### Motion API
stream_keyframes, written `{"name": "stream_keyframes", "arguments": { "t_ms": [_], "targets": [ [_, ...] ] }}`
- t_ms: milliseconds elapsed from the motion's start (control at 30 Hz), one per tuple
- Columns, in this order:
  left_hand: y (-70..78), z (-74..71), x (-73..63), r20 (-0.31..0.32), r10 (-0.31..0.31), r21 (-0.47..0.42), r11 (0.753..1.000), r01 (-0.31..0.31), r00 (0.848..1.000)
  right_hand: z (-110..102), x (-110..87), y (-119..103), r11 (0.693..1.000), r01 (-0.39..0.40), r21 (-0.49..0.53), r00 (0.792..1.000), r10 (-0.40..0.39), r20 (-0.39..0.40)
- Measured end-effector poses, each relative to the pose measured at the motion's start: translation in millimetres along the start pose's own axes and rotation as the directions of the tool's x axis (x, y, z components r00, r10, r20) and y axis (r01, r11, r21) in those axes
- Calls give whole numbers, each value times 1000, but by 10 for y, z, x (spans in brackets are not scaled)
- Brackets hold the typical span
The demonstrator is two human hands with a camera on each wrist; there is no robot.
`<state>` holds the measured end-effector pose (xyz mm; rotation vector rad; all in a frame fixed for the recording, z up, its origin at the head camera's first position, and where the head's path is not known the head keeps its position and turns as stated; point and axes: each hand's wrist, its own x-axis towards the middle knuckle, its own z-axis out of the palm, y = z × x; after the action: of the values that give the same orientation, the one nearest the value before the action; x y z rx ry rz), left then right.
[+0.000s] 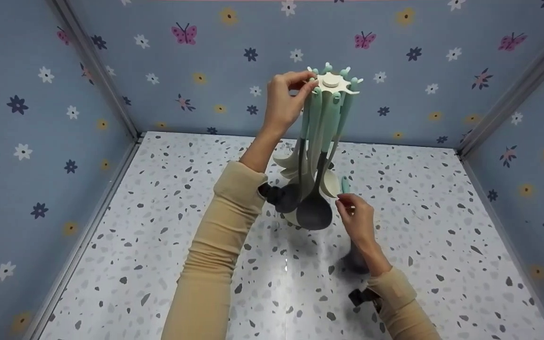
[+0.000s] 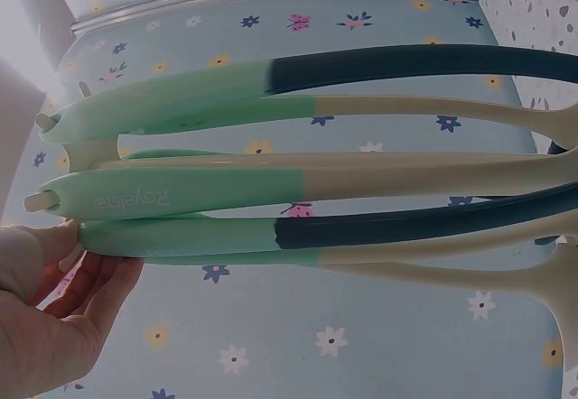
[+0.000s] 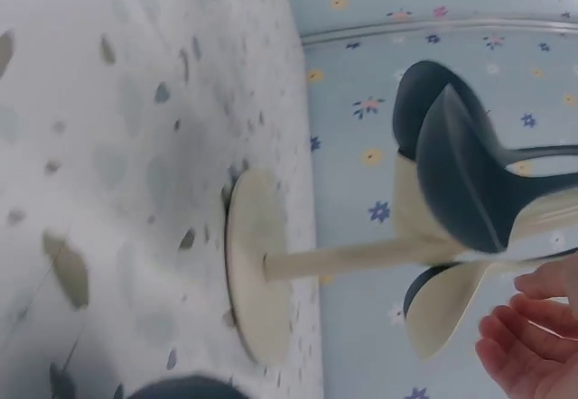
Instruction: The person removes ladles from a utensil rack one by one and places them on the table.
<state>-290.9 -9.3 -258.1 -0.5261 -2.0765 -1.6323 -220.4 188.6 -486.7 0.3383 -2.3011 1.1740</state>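
Note:
A cream rack (image 1: 331,82) with hooks around its top stands upright, hung with several kitchen utensils that have mint-green handles. High on its left side, my left hand (image 1: 285,101) pinches the handle end of a dark-stemmed utensil (image 2: 181,236); the wrist camera partly covers its dark head. A dark grey ladle (image 1: 314,212) hangs in front, and a cream spoon (image 1: 330,183) on the right. My right hand (image 1: 358,219) is beside the hanging heads with loosely bent fingers and nothing in it. Behind that hand lies another green-handled utensil (image 1: 345,185), its middle hidden.
The rack's round cream base (image 3: 257,273) rests on the speckled white table (image 1: 158,226). Flower-patterned blue panels (image 1: 225,61) close off the back and both sides. The lying utensil's dark head (image 1: 357,262) is on the table below my right wrist.

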Motion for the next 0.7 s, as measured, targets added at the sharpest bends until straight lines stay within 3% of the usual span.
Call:
{"name": "stream_keyframes", "arguments": {
  "t_ms": [133, 300, 400, 500, 633, 700],
  "targets": [
    [167, -32, -64, -5, -19, 3, 1000, 19, 1000, 64, 52, -118, 997, 29, 66, 999, -26, -41],
    [199, -37, -67, 1, -15, -9, 1000, 15, 1000, 127, 128, -314, 989, 52, 140, 995, -40, -89],
    [174, -29, -58, -2, -6, -3, 1000, 6, 1000, 128, 162, -509, 981, 73, 180, 994, -56, -98],
    [47, 1, -4, 0, -1, -3, 1000, 1, 1000, 124, 194, -674, 981, 92, 172, 992, -75, -103],
    [-127, 38, 66, 7, 6, -5, 1000, -6, 1000, 166, 222, -713, 979, 115, 168, 989, -97, -111],
    [-106, 25, 49, 4, 7, 1, 1000, -7, 1000, 185, 230, -716, 978, 118, 173, 989, -100, -109]
  ]
}}
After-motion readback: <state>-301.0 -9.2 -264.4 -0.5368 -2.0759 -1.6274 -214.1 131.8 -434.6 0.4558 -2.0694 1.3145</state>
